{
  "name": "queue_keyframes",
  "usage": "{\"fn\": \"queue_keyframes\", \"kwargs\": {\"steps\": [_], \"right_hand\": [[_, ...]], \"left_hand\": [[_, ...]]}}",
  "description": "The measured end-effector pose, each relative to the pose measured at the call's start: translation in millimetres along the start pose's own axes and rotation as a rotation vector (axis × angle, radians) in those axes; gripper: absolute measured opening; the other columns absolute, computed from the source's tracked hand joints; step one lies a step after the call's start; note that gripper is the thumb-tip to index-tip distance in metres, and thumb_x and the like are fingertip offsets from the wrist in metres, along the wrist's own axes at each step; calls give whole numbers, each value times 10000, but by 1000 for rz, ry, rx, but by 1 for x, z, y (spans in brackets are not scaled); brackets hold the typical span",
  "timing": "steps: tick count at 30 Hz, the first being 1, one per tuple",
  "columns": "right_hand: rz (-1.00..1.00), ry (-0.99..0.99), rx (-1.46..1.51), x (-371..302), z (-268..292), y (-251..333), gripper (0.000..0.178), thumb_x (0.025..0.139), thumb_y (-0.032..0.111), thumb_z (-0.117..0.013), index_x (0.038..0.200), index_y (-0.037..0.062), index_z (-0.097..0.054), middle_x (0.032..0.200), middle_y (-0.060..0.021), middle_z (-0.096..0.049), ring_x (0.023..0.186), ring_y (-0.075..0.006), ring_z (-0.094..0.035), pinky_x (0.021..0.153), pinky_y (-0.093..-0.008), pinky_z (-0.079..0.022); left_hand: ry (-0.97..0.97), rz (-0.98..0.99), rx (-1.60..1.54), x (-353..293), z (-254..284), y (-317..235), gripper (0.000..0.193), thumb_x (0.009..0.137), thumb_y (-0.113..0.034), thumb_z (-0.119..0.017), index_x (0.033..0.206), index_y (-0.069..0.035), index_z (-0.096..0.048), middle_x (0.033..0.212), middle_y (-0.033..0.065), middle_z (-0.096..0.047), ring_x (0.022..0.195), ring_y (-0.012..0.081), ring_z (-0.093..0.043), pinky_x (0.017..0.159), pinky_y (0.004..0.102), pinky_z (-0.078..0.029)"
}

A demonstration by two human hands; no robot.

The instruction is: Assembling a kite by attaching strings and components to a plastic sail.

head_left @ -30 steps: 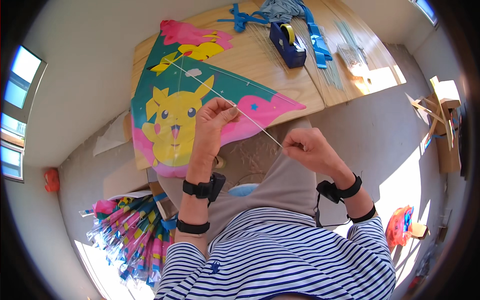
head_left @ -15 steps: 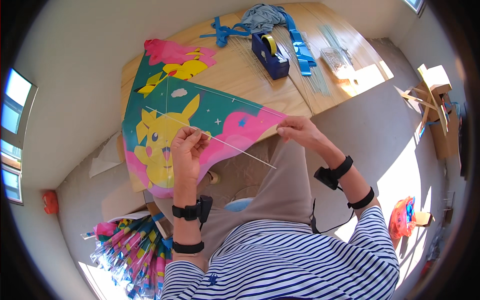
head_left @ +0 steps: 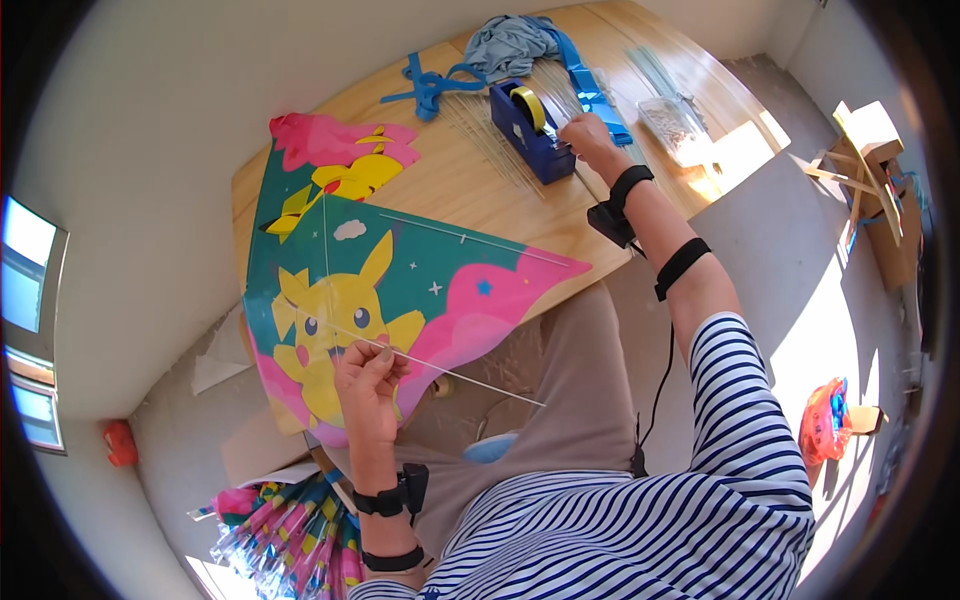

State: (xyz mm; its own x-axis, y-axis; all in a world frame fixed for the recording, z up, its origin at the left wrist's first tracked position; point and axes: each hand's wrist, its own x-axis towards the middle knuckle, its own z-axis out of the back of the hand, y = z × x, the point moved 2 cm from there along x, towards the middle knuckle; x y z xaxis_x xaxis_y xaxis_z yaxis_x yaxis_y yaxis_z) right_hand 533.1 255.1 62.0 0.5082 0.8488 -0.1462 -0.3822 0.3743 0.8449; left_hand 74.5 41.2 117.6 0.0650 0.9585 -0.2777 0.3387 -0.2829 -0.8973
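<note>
A green and pink kite with a yellow cartoon figure lies on the table, its near edge hanging over. Along its upper right edge runs a thin rod. My left hand is closed in a pinch around another thin white rod, held slanting across the kite's lower part. Farther off, my right hand is at the front of a dark blue tape dispenser that holds a yellow-cored roll. Its fingers pinch together by the cutting edge, apparently on the tape's end.
On the wooden table are thin rods, blue ribbon, a grey-blue cloth and a clear box of small pieces. Folded kites in clear wrap lie at lower left. A red bag sits on the floor at right.
My right hand has moved from beside the kite's right corner, up and away, to the tape dispenser. My left hand keeps its pinch on the rod. The whole view has shifted slightly.
</note>
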Motion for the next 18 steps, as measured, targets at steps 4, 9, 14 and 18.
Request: {"fn": "queue_keyframes", "kwargs": {"steps": [4, 9, 14, 18], "right_hand": [[4, -35, 57, 16, -3, -7, 183, 788, 120, -727, 726, -45, -679, 680, -110, -645, 551, -192, -541, 480, -354, -396], [-45, 41, 132, -1, 0, 8, 259, 810, 150, -733, 936, -51, -627, 824, -116, -660, 657, -205, -584, 571, -420, -440], [164, 185, 216, -40, 34, -12, 395, 860, 225, -721, 1124, 25, -506, 1013, -84, -647, 993, -196, -629, 776, -519, -459], [-76, 278, 568, -148, 73, -16, 147, 866, 173, -700, 951, 64, -649, 989, -13, -697, 1050, -160, -602, 879, -333, -447]], "left_hand": [[0, 14, -34, 3, -6, 3, 29, 910, -4, -603, 927, -24, -592, 847, 93, -662, 755, 172, -657, 724, 295, -547], [38, 17, -18, 2, -13, 1, 15, 925, -32, -600, 928, -44, -593, 861, 88, -668, 786, 169, -651, 740, 304, -539], [121, 16, -5, 6, -42, 3, 21, 924, -30, -599, 929, -50, -594, 853, 81, -657, 772, 169, -646, 742, 302, -532], [210, 64, 14, 13, -84, 9, 12, 919, -36, -601, 916, -47, -598, 842, 81, -662, 770, 162, -649, 736, 287, -533]]}}
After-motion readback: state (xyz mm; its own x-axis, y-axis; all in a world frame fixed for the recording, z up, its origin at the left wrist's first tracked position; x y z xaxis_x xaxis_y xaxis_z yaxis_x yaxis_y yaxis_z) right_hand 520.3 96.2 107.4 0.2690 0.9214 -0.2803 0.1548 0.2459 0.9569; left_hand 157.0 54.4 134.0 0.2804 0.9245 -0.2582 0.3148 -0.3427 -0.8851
